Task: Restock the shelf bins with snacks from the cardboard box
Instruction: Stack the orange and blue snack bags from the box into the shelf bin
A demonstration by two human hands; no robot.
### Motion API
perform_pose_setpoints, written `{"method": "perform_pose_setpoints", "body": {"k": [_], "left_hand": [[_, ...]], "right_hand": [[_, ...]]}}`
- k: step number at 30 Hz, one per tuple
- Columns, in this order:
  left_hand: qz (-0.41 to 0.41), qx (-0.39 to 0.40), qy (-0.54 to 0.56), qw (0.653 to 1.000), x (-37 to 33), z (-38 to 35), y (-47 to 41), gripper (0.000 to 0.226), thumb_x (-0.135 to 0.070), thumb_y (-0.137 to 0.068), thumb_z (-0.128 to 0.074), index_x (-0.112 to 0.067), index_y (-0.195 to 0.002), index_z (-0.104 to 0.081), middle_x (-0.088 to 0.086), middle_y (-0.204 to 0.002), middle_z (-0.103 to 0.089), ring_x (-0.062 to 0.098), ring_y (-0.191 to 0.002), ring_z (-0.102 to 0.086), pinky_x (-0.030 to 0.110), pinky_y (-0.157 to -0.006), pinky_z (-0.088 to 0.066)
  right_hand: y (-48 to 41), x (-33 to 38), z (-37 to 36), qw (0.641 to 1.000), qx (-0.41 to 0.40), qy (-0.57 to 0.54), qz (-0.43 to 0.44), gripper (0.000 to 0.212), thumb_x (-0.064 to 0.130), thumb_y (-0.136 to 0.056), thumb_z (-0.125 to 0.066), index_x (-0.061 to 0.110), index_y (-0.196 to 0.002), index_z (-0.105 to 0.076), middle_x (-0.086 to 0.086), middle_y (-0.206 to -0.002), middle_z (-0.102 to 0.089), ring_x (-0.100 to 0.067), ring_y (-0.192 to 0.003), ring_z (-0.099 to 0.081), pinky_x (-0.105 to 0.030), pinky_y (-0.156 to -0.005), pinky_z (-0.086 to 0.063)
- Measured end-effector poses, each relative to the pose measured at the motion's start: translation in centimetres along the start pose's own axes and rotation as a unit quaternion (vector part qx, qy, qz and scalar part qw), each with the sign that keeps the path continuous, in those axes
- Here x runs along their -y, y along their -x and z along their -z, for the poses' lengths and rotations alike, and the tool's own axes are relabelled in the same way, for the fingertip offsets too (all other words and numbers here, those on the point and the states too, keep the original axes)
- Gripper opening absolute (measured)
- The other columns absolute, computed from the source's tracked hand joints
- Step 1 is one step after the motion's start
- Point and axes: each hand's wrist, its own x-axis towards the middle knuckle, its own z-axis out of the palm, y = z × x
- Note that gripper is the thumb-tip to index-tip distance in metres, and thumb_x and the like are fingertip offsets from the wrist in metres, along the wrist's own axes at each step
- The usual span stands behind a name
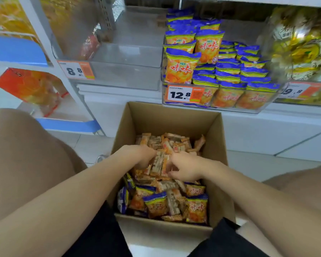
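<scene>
Seen from the head camera: plain brown corrugated cardboard box [167, 117], square and open-topped, standing on the pale tiled floor [258, 167] below the shelf, between two bare knees. Heaped inside, slim crinkly orange-and-grey packets [176, 143] at the far side, glossy pillow-shaped blue-and-yellow bags [195, 208] at the near side. Left hand [137, 154] and right hand [187, 167] both down in the box, fingers [174, 157] curled and closed on a bunch of the slim packets between them. Above, a clear hard-plastic bin [230, 109] packed with matching bags behind a 12.8 price tag [180, 94]; just left of it, a second clear bin [126, 76].
</scene>
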Motion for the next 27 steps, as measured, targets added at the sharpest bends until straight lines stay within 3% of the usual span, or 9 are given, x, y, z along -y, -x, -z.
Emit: {"method": "perform_pose_setpoints", "body": {"k": [2,6,8,11,15,18,21,24,27], "left_hand": [[-0.011,-0.01,0.009,1.0,1.0,-1.2,-1.3,0.059,0.001,-0.094,-0.061,-0.018,-0.149,-0.046,0.008,-0.142,-0.055,0.028,-0.121,-0.06,0.037,-0.093,-0.057],[-0.013,0.006,-0.003,1.0,2.8,-3.5,-4.0,0.074,0.002,-0.09,-0.066,-0.021,-0.155,-0.04,0.008,-0.15,-0.048,0.03,-0.128,-0.056,0.041,-0.099,-0.057],[-0.013,0.016,-0.024,1.0,3.0,-4.2,-4.7,0.058,0.002,-0.091,-0.065,-0.015,-0.144,-0.051,0.01,-0.137,-0.056,0.026,-0.108,-0.062,0.038,-0.09,-0.058],[-0.021,-0.006,-0.076,0.997,3.1,-4.5,-5.2,0.027,0.002,-0.095,-0.062,-0.011,-0.119,-0.062,0.007,-0.109,-0.062,0.017,-0.075,-0.053,0.031,-0.068,-0.048],[-0.018,-0.03,-0.09,0.995,3.6,-3.9,-5.4,0.022,-0.005,-0.098,-0.065,-0.012,-0.119,-0.066,0.009,-0.116,-0.064,0.023,-0.088,-0.06,0.032,-0.07,-0.049],[-0.023,-0.049,-0.012,0.998,3.9,-3.0,-5.3,0.021,-0.02,-0.096,-0.074,-0.015,-0.114,-0.065,0.007,-0.113,-0.061,0.027,-0.1,-0.061,0.036,-0.073,-0.048],[-0.048,-0.069,0.115,0.99,3.9,-1.5,-4.8,0.024,-0.025,-0.095,-0.075,-0.017,-0.112,-0.059,0.003,-0.114,-0.061,0.022,-0.099,-0.058,0.033,-0.076,-0.047],[-0.054,-0.106,0.225,0.967,3.9,0.6,-3.4,0.034,-0.032,-0.099,-0.07,-0.022,-0.128,-0.055,0.002,-0.13,-0.06,0.019,-0.112,-0.059,0.037,-0.09,-0.053],[-0.048,-0.123,0.368,0.921,3.7,2.7,-1.0,0.03,-0.036,-0.099,-0.069,-0.025,-0.126,-0.059,0.002,-0.127,-0.064,0.02,-0.11,-0.065,0.043,-0.094,-0.058]], "right_hand": [[-1.3,-0.4,-1.3,1.0,0.002,0.003,-0.005,0.026,0.025,-0.106,-0.059,0.015,-0.127,-0.072,0.011,-0.092,-0.057,-0.011,-0.09,-0.06,-0.021,-0.065,-0.044],[-3.7,-1.1,-4.3,1.0,0.0,-0.006,-0.03,0.023,0.024,-0.1,-0.068,0.015,-0.12,-0.073,-0.004,-0.112,-0.071,-0.023,-0.11,-0.066,-0.039,-0.09,-0.058],[-4.5,-0.7,-6.1,0.999,0.027,-0.008,-0.019,0.02,0.026,-0.096,-0.073,0.013,-0.111,-0.073,-0.005,-0.103,-0.071,-0.025,-0.1,-0.069,-0.043,-0.081,-0.061],[-5.0,-0.2,-8.3,0.998,0.054,0.036,-0.003,0.023,0.031,-0.092,-0.078,0.012,-0.102,-0.07,-0.004,-0.094,-0.062,-0.028,-0.091,-0.067,-0.042,-0.073,-0.06],[-4.9,-0.4,-9.5,0.995,0.068,0.07,-0.002,0.035,0.029,-0.094,-0.077,0.012,-0.124,-0.07,-0.011,-0.112,-0.063,-0.032,-0.105,-0.059,-0.044,-0.081,-0.055],[-4.9,-0.9,-8.1,0.997,0.068,-0.036,-0.022,0.025,0.023,-0.093,-0.076,0.009,-0.113,-0.075,-0.009,-0.102,-0.072,-0.027,-0.094,-0.066,-0.039,-0.074,-0.058],[-4.2,-1.7,-4.5,0.987,-0.026,-0.147,-0.061,0.008,0.016,-0.087,-0.073,0.01,-0.093,-0.074,-0.002,-0.081,-0.069,-0.018,-0.075,-0.064,-0.029,-0.059,-0.05],[-2.8,-3.2,-0.8,0.955,-0.128,-0.25,-0.099,0.007,0.022,-0.086,-0.076,0.018,-0.088,-0.07,0.005,-0.078,-0.067,-0.01,-0.07,-0.062,-0.03,-0.062,-0.05],[-1.5,-4.1,1.6,0.886,-0.238,-0.374,-0.137,0.006,0.025,-0.089,-0.07,0.025,-0.095,-0.07,0.003,-0.09,-0.071,-0.013,-0.08,-0.068,-0.037,-0.07,-0.058]]}}
